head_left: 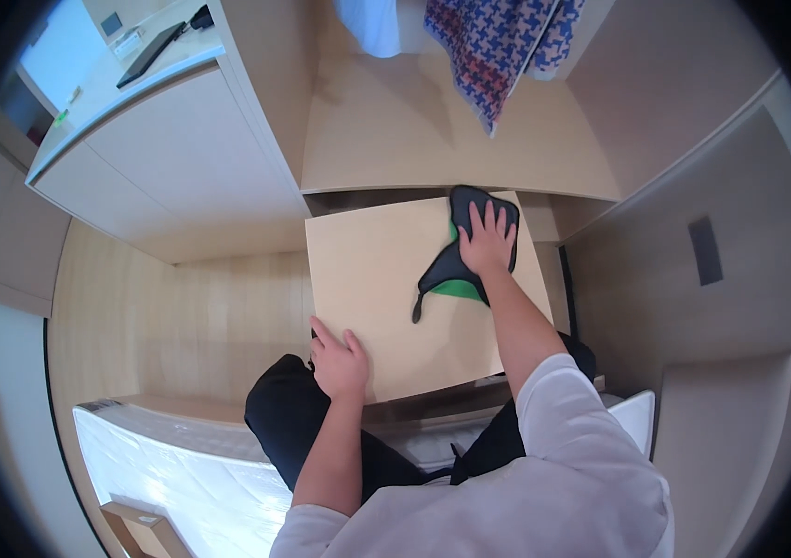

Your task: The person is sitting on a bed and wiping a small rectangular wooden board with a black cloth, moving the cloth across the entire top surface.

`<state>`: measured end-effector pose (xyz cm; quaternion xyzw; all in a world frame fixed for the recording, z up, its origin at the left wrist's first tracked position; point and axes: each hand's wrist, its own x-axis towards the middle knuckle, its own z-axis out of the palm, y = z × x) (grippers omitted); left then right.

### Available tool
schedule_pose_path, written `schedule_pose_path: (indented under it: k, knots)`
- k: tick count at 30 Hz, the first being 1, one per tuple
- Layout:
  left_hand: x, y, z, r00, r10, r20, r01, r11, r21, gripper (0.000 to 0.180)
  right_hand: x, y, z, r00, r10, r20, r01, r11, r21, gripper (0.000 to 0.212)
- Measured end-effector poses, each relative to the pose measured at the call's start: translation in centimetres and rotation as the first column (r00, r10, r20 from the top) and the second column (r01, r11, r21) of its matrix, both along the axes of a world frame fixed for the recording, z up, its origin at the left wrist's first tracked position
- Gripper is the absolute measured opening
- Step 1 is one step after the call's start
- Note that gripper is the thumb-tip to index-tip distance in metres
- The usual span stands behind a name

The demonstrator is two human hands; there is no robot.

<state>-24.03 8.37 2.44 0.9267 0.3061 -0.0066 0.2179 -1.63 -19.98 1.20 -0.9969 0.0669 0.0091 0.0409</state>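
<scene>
A small pale wooden table (377, 288) stands in front of me, its top tilted slightly in the view. Near its far right corner lies a dark grey cleaning cloth (451, 265) with green showing underneath and a small hanging loop. My right hand (488, 244) lies flat on this cloth with its fingers spread, pressing it against the tabletop. At the near left edge of the table rests my left hand (338, 365), thumb and index finger apart. Its other fingers are partly hidden at the edge.
Beyond the table is an open wardrobe (451, 139) with a patterned blue and pink garment (498, 56) hanging inside. A white cabinet (154, 158) stands at the left, with a dark flat device (151, 56) on top. Behind the table is a plastic-wrapped mattress (182, 474).
</scene>
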Motion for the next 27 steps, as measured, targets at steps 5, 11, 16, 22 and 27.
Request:
schedule_pose_path:
  k: [5, 11, 16, 22, 27]
  knots:
    - [-0.1, -0.3, 0.4, 1.0, 0.003, -0.004, -0.003, 0.999, -0.034, 0.079, -9.4, -2.4, -0.4, 1.0, -0.015, 0.024, 0.015, 1.0, -0.015, 0.071]
    - [-0.3, 0.5, -0.8, 0.999, -0.025, 0.029, 0.025, 1.0, -0.011, 0.077, -20.9, -1.2, -0.6, 0.996, -0.069, 0.047, 0.068, 0.997, 0.02, 0.073]
    - [-0.2, 0.1, -0.3, 1.0, 0.011, 0.029, -0.011, 1.0, -0.017, 0.078, -25.0, -0.2, -0.9, 0.994, -0.072, 0.083, 0.069, 0.997, 0.03, 0.079]
    - [0.0, -0.4, -0.4, 1.0, 0.028, 0.008, -0.028, 1.0, 0.005, 0.078, -17.3, -2.8, 0.0, 0.996, -0.073, 0.059, 0.069, 0.996, 0.063, 0.081]
    - [0.0, -0.5, -0.6, 0.999, 0.037, 0.014, -0.037, 0.999, 0.018, 0.078, -6.5, -3.3, 0.0, 0.984, -0.174, 0.033, 0.172, 0.983, 0.056, 0.082]
